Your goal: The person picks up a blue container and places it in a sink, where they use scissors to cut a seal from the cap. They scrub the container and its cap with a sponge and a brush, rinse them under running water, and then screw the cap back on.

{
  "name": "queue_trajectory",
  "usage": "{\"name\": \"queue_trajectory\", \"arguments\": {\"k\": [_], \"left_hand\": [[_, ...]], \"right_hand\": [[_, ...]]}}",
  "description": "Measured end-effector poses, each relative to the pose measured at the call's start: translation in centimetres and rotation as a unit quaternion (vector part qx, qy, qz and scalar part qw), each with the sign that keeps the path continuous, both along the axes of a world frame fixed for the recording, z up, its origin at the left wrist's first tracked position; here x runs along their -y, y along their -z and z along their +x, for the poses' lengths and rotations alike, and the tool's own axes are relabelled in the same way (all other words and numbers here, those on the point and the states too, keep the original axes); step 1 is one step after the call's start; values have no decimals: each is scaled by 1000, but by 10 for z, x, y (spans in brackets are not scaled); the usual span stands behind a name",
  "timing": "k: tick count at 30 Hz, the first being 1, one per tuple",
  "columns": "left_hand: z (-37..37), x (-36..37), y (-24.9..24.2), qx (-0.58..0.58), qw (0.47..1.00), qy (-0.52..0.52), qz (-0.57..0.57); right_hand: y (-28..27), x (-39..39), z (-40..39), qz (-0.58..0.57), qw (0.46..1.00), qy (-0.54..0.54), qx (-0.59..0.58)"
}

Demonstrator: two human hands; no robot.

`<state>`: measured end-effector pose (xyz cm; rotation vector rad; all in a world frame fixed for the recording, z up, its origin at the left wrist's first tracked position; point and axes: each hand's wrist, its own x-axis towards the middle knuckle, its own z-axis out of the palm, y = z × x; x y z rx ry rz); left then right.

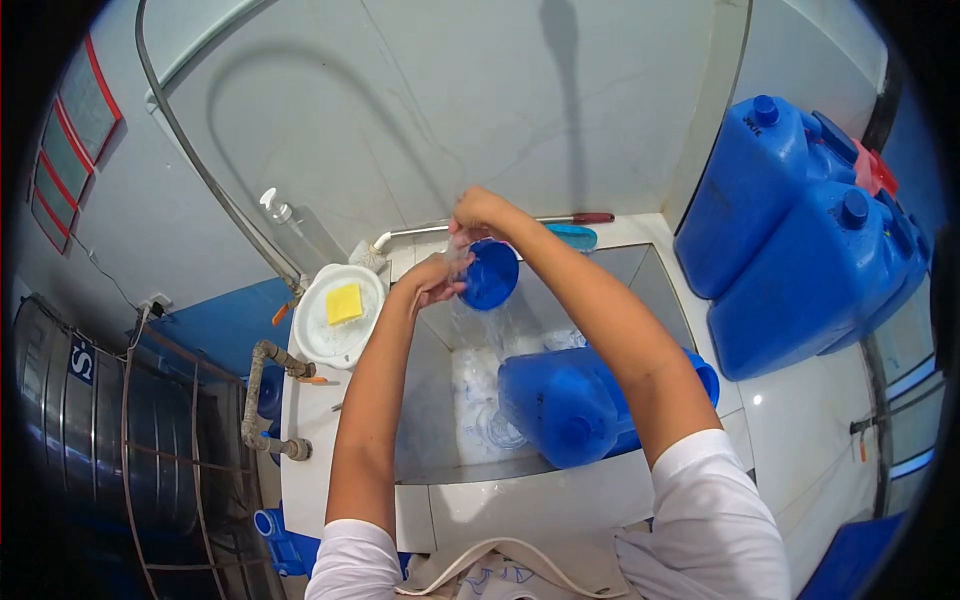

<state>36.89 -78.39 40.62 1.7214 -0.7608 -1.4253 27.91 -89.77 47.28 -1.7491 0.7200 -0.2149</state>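
Left grip (432,283): I see it cupped against the blue bowl's (490,275) rim.
Right grip (478,210): fingers pinching the bowl's upper edge.
Bowl position: held above the sink (440,380), water running off it.
Sink contents: blue jerrycan (565,400) lying on its side.
Counter (310,440): white dish (325,330) holding a yellow sponge (344,303).
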Motion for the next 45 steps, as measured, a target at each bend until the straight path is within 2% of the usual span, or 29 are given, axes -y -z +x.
{"name": "queue_trajectory", "arguments": {"k": [2,3,4,5,6,7,8,10,12,14,16,17,18,19,21,22,24,25,26,28,29,35,36,38,39,41,43,44,45], "left_hand": [[-27,-7,-8,-55,981,-77,-167],[-23,1,10,-15,973,-68,-219],[-16,5,27,-16,973,-68,-219],[-15,3,34,264,927,22,-264],[-16,-1,37,520,798,110,-285],[-18,-6,40,561,758,115,-312],[-19,-10,40,561,758,113,-312],[-17,-14,37,550,733,89,-389],[-18,-21,33,554,741,82,-370],[-19,-20,40,555,750,76,-351],[-15,-7,63,387,801,-73,-450],[-24,-6,58,386,802,-73,-450],[-35,-4,49,104,899,-187,-383],[-43,-3,39,-190,900,-282,-273],[-34,13,59,-169,915,-263,-255],[-31,19,75,-148,928,-247,-237],[-39,23,73,-161,911,-270,-267],[-38,26,76,-136,912,-277,-271],[-36,30,80,-110,911,-284,-278],[-31,42,100,-87,905,-307,-280],[-33,44,97,-64,899,-329,-283],[-29,59,105,71,869,-372,-318],[-28,60,107,69,870,-370,-318],[-30,64,108,221,825,-372,-363],[-31,65,112,216,828,-366,-367],[-30,62,119,-22,846,-389,-363],[-31,53,121,-85,853,-367,-360],[-32,51,118,-141,852,-353,-359],[-34,50,113,-145,854,-348,-359]], "right_hand": [[-2,-2,-2,25,999,18,32],[0,0,-2,24,999,17,32],[3,1,-2,-5,1000,-3,30],[9,3,-2,-33,999,-22,29],[19,6,-5,-33,999,-23,29],[31,9,-11,-216,969,-119,20],[44,11,-18,-389,897,-210,10],[71,2,-41,-401,878,-249,-87],[93,-11,-70,-554,815,-170,-8],[109,-15,-75,-548,819,-171,19],[113,-19,-77,-542,822,-169,47],[114,-26,-75,-534,828,-163,47],[112,-32,-71,-526,835,-155,48],[109,-38,-64,-526,835,-153,47],[98,-47,-55,-512,829,-221,-43],[95,-47,-57,-507,831,-223,-47],[85,-36,-54,-560,785,-242,-103],[81,-30,-53,-516,807,-243,-157],[78,-30,-55,-515,807,-243,-158],[68,-32,-61,-573,767,-192,-215],[70,-33,-63,-611,751,-159,-191],[84,-48,-73,-671,690,-88,-259],[86,-52,-71,-670,689,-86,-261],[86,-54,-66,-601,756,-136,-222],[78,-55,-66,-619,755,-118,-182],[50,-51,-62,-450,878,-96,-135],[60,-26,-34,-338,939,-33,-62],[63,-15,-23,-294,955,-23,-41],[64,-6,-11,-251,968,-14,-19]]}}
